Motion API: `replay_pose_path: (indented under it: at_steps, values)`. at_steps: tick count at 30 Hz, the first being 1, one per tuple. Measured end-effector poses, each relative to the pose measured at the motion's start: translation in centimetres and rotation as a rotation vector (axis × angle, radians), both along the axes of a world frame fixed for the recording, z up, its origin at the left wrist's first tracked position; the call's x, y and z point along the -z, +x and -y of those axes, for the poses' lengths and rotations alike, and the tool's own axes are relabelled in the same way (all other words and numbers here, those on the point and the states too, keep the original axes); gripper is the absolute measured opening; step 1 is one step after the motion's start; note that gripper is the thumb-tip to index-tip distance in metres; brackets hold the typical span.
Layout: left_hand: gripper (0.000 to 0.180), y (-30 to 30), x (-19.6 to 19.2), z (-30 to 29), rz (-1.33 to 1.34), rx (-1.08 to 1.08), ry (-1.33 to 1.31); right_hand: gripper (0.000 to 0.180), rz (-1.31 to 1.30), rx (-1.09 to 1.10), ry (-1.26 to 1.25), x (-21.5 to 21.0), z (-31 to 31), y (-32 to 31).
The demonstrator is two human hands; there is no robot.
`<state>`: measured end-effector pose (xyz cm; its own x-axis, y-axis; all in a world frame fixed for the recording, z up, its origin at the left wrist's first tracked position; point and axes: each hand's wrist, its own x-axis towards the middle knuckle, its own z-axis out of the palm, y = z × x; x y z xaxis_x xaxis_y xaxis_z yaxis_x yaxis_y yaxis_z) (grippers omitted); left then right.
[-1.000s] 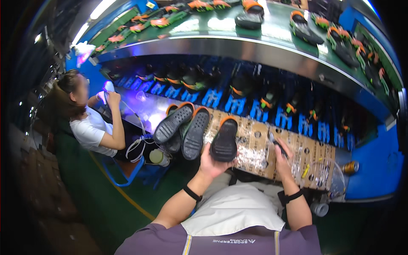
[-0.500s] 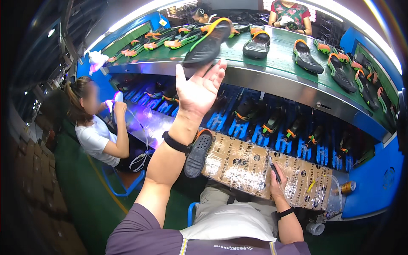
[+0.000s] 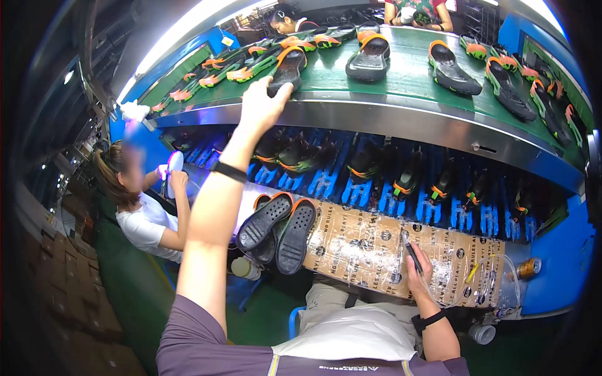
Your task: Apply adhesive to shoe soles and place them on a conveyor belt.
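Note:
My left hand [image 3: 262, 105] reaches up to the green conveyor belt [image 3: 401, 78], its fingers and thumb closed around the near end of a black clog [image 3: 287, 70] with an orange and green strap. The clog rests on the belt. Lower right, my right hand [image 3: 419, 273] grips a black pen-like tool [image 3: 412, 254] with a slim metal tip, above a taped cardboard surface [image 3: 351, 244]. At the cardboard's left end, a dark clog [image 3: 296, 237] shows its sole, beside another clog [image 3: 264, 220]. A third, partly hidden, lies beneath them.
More clogs [image 3: 448, 69] line the belt. Under its metal edge, blue racks [image 3: 382, 194] hold further clogs. A co-worker [image 3: 147, 207] sits at left; two other people are beyond the belt. A can [image 3: 528, 268] and clear tubing [image 3: 495, 257] lie at right.
My left hand has turned from palm up to palm down and moved left. The clog, tilted above the belt before, now lies on it. My right hand keeps the pen-like tool.

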<state>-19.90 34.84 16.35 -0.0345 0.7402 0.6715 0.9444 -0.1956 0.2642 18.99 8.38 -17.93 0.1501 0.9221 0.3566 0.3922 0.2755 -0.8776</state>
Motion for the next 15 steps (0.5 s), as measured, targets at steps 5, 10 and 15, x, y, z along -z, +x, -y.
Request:
replay_pose_path:
  at_steps: [5, 10, 15]
  values:
    - [0.081, -4.7, -1.7, -6.1, 0.131, 0.226, -0.218, 0.039, -0.013, -0.007, -0.025, -0.8, -0.1, 0.0]
    - [0.060, -10.7, -3.8, -12.2, 0.341, 0.187, -0.132, 0.038, 0.018, -0.021, -0.011, -0.6, -0.9, 0.0]
    - [0.064, -15.0, -3.0, -13.0, -0.785, -0.320, -0.098, 0.038, 0.044, -0.016, -0.092, -0.6, -0.7, 0.2]
